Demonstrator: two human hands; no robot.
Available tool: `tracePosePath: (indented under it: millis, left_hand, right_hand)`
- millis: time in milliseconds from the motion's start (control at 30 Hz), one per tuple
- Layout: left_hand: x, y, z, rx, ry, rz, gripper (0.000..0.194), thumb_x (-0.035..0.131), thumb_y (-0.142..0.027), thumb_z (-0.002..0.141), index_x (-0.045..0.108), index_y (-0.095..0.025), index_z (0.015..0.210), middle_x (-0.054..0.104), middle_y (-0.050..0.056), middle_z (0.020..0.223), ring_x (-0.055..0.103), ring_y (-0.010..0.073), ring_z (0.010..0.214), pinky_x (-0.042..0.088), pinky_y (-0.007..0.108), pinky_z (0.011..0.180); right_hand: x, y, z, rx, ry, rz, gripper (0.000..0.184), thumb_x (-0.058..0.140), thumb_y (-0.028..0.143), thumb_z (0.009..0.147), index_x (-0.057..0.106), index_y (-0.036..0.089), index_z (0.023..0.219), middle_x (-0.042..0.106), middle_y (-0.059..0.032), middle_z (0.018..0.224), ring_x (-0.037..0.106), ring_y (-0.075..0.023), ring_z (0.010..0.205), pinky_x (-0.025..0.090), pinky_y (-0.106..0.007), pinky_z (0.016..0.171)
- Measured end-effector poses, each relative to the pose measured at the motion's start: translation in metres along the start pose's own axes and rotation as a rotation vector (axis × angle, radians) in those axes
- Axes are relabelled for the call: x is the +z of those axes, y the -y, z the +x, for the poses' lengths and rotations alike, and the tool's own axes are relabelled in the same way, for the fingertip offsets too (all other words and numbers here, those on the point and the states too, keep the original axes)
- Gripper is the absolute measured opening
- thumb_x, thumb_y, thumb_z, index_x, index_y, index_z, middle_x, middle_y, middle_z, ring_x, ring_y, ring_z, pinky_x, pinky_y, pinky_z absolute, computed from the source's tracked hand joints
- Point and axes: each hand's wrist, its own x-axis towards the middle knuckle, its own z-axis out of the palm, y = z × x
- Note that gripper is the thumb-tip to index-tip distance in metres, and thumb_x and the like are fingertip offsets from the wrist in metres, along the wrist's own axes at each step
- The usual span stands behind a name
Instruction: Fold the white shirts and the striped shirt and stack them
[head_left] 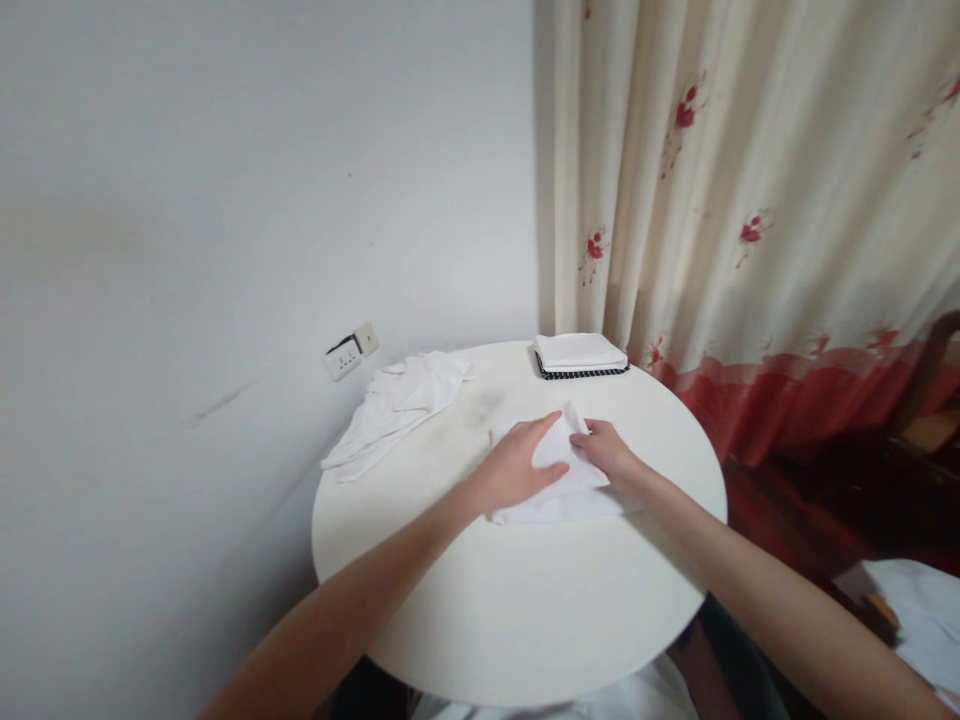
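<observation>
A white cloth (559, 495) lies partly folded in the middle of a round white table (525, 610). My left hand (517, 465) rests flat on its left part, fingers stretched out and pressing it down. My right hand (604, 448) pinches a raised fold of the same cloth at its upper right, fingers closed on the fabric. The two hands nearly touch over the cloth.
A loose heap of white cloths (401, 400) lies at the table's back left by the wall. A neat folded stack (580, 353) on a dark-trimmed piece sits at the back edge. A wall socket (351, 352) is behind; a floral curtain (750, 200) hangs at right.
</observation>
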Motion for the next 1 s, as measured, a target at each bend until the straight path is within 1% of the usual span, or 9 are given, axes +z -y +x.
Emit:
tracePosePath:
  millis: [100, 167, 267, 467, 600, 700, 767, 867, 1000]
  left_hand:
    - [0.010, 0.009, -0.030, 0.062, 0.079, 0.343, 0.074, 0.073, -0.031, 0.082, 0.044, -0.025, 0.150, 0.046, 0.009, 0.154, 0.038, 0.0317, 0.143, 0.027, 0.051, 0.119]
    - [0.017, 0.016, -0.042, 0.061, 0.108, 0.455, 0.062, 0.066, -0.025, 0.087, 0.047, -0.026, 0.147, 0.046, 0.007, 0.154, 0.038, 0.0302, 0.143, 0.027, 0.051, 0.120]
    - [0.022, 0.020, -0.047, 0.053, 0.064, 0.524, 0.058, 0.059, -0.015, 0.088, 0.050, -0.025, 0.144, 0.048, 0.007, 0.153, 0.041, 0.0270, 0.142, 0.025, 0.050, 0.121]
    - [0.024, 0.008, -0.046, 0.087, -0.065, 0.515, 0.075, 0.052, -0.001, 0.082, 0.041, -0.028, 0.151, 0.042, 0.004, 0.158, 0.034, 0.0246, 0.146, 0.022, 0.050, 0.123]
    - [0.032, 0.012, -0.047, 0.069, -0.131, 0.393, 0.093, 0.051, 0.005, 0.075, 0.029, -0.034, 0.157, 0.028, 0.001, 0.164, 0.024, 0.0262, 0.150, 0.026, 0.050, 0.122]
    - [0.042, 0.024, -0.042, -0.007, -0.220, 0.262, 0.102, 0.054, 0.007, 0.070, 0.025, -0.036, 0.158, 0.030, 0.005, 0.158, 0.035, 0.0278, 0.141, 0.035, 0.047, 0.118]
    - [0.048, 0.032, -0.037, -0.064, -0.278, 0.195, 0.100, 0.056, 0.007, 0.069, 0.031, -0.035, 0.156, 0.036, 0.008, 0.146, 0.044, 0.0263, 0.127, 0.042, 0.044, 0.112]
    - [0.049, 0.043, -0.032, -0.097, -0.339, 0.158, 0.089, 0.054, 0.009, 0.068, 0.048, -0.031, 0.147, 0.038, 0.009, 0.134, 0.048, 0.0240, 0.115, 0.048, 0.040, 0.103]
    - [0.033, 0.045, -0.031, -0.038, -0.366, 0.305, 0.085, 0.046, 0.014, 0.065, 0.060, -0.030, 0.137, 0.041, 0.008, 0.135, 0.047, 0.0234, 0.108, 0.047, 0.041, 0.101]
  right_hand:
    - [-0.003, -0.007, 0.005, -0.100, -0.081, -0.158, 0.027, 0.057, 0.020, 0.065, 0.073, 0.013, 0.085, 0.072, -0.0029, 0.067, 0.067, -0.0197, 0.065, 0.048, -0.026, 0.058]
    - [-0.003, -0.008, 0.006, -0.137, -0.097, -0.201, 0.028, 0.055, 0.021, 0.065, 0.074, 0.013, 0.085, 0.072, -0.0025, 0.068, 0.066, -0.0193, 0.067, 0.048, -0.025, 0.060]
    - [-0.004, 0.000, 0.005, -0.164, -0.097, -0.188, 0.031, 0.056, 0.025, 0.067, 0.075, 0.012, 0.088, 0.072, -0.0025, 0.070, 0.066, -0.0190, 0.068, 0.048, -0.025, 0.061]
    - [-0.015, 0.035, -0.004, -0.183, -0.035, -0.028, 0.041, 0.065, 0.035, 0.067, 0.073, 0.013, 0.101, 0.074, -0.0033, 0.076, 0.067, -0.0215, 0.070, 0.049, -0.027, 0.061]
    - [-0.026, 0.041, -0.006, -0.135, -0.045, 0.018, 0.040, 0.068, 0.036, 0.067, 0.072, 0.013, 0.100, 0.074, -0.0047, 0.076, 0.067, -0.0214, 0.066, 0.048, -0.027, 0.058]
    - [-0.027, 0.037, -0.007, -0.083, -0.045, 0.061, 0.037, 0.067, 0.034, 0.069, 0.071, 0.013, 0.099, 0.074, -0.0053, 0.075, 0.067, -0.0218, 0.064, 0.049, -0.028, 0.057]
    - [-0.024, 0.035, -0.007, -0.075, -0.054, 0.070, 0.036, 0.066, 0.033, 0.069, 0.071, 0.013, 0.098, 0.074, -0.0050, 0.074, 0.067, -0.0213, 0.063, 0.048, -0.027, 0.056]
    - [-0.017, 0.037, -0.006, -0.090, -0.063, 0.062, 0.036, 0.065, 0.033, 0.068, 0.070, 0.014, 0.097, 0.073, -0.0040, 0.073, 0.067, -0.0214, 0.064, 0.048, -0.027, 0.056]
    - [-0.006, 0.044, -0.002, -0.114, -0.053, 0.085, 0.035, 0.065, 0.031, 0.065, 0.069, 0.014, 0.096, 0.073, -0.0041, 0.073, 0.068, -0.0219, 0.068, 0.049, -0.027, 0.059]
